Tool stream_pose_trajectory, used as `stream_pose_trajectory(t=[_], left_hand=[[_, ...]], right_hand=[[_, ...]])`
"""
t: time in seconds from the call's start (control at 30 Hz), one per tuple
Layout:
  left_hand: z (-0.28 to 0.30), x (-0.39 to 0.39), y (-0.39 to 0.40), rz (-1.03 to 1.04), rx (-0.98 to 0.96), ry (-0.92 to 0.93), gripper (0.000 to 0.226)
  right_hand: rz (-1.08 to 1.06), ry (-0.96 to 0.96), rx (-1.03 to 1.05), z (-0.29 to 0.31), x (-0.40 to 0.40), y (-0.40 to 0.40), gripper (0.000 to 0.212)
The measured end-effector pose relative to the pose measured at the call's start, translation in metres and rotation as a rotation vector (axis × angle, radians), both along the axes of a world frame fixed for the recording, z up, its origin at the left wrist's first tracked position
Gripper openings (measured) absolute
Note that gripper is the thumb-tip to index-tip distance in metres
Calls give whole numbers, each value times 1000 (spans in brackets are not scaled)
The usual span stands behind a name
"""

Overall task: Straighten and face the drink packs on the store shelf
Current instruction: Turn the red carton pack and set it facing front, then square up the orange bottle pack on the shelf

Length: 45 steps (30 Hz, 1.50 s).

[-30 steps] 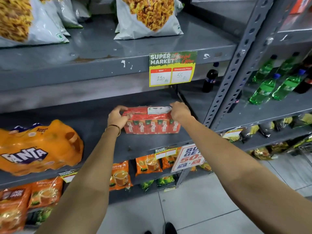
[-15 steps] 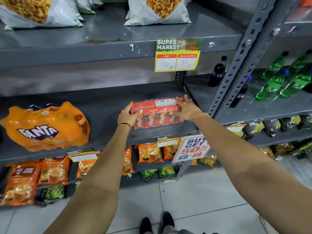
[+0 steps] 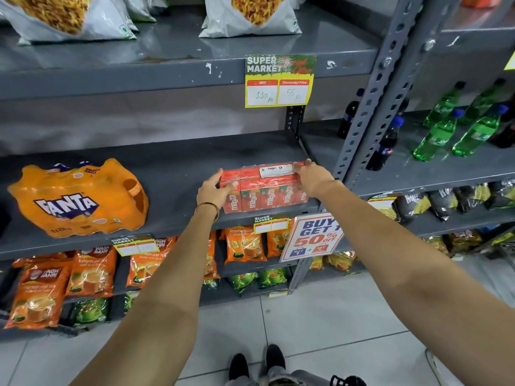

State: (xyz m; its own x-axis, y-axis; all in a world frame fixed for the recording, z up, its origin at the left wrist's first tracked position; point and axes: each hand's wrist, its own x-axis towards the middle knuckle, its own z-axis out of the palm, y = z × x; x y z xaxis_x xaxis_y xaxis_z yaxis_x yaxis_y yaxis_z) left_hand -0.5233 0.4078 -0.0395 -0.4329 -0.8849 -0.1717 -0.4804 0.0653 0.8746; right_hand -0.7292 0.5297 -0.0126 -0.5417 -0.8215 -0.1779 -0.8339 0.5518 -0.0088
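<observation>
Brand names and price cards along the grey store shelves

The red shrink-wrapped carton pack [image 3: 264,190] at the middle shelf's front edge reads "maaza" on each carton face, and its white top label repeats the name in small print. The orange pack [image 3: 78,197] toward the same shelf's left end says "FANTA". On the upper shelf's front edge hangs a tag [image 3: 279,80] reading "SUPER MARKET", "MRP 110 Rs", "Discounted Price 55 Rs". A tilted sign [image 3: 313,236] below the middle shelf's edge reads "BUY GET 50% OFF". Orange tea pouches [image 3: 41,293] on the lower shelf say "WAGH BAKRI"; another reads "Premium LEAF". Small edge tags say "SUPER MARKET"; their figures are illegible.
</observation>
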Motion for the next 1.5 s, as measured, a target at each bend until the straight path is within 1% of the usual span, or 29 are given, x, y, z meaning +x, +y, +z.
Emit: stream_pose_trajectory(t=[0.03, 0.1, 0.17, 0.23, 0.27, 0.33, 0.4, 0.5, 0.57, 0.6, 0.7, 0.87, 1.0, 1.13, 1.23, 1.37, 1.43, 1.5], left_hand=[[0, 0, 1, 3, 5, 0, 64], [0, -1, 4, 28, 16, 10, 64], [-1, -4, 8, 92, 80, 46, 64], [-6, -9, 12, 149, 222, 116, 58], [-9, -12, 12, 164, 297, 155, 54], [-14, -14, 12, 177, 411, 221, 54], [-19, -15, 11, 169, 464, 257, 50], [-22, -13, 13, 162, 487, 253, 42], [-22, -12, 15, 153, 490, 246, 46], [-23, -11, 16, 151, 496, 247, 49], [-21, -11, 17, 158, 505, 254, 56], [-23, -13, 19, 169, 485, 252, 52], [-25, -13, 21, 181, 474, 256, 55], [-26, -12, 23, 190, 467, 244, 47], [-25, -11, 26, 186, 457, 241, 45], [-21, -10, 26, 172, 463, 212, 51], [-20, -10, 25, 173, 451, 180, 54], [-16, -9, 24, 181, 429, 151, 54]], right_hand=[[-5, -27, -16, -1, 0, 2, 56], [-52, -182, -120, -3, 5, 10, 67], [-173, -405, -351, -8, 16, 19, 78], [-387, -654, -636, -11, 30, 27, 75], [-498, -786, -730, -11, 36, 29, 73], [-664, -993, -792, -8, 40, 30, 70], [-754, -1074, -806, -8, 33, 27, 72], [-819, -1158, -781, -22, 17, 19, 80], [-844, -1181, -765, -43, 3, 14, 81], [-845, -1174, -763, -46, 2, 15, 79], [-822, -1135, -750, -33, 12, 20, 67], [-806, -1080, -723, -26, 19, 24, 56], [-812, -1051, -716, -23, 22, 28, 52], [-803, -1035, -712, -24, 22, 30, 51], [-796, -1032, -719, -25, 22, 31, 52], [-791, -1012, -711, -23, 25, 31, 52], [-759, -929, -710, -20, 29, 29, 51], [-682, -768, -746, -17, 34, 27, 48]])
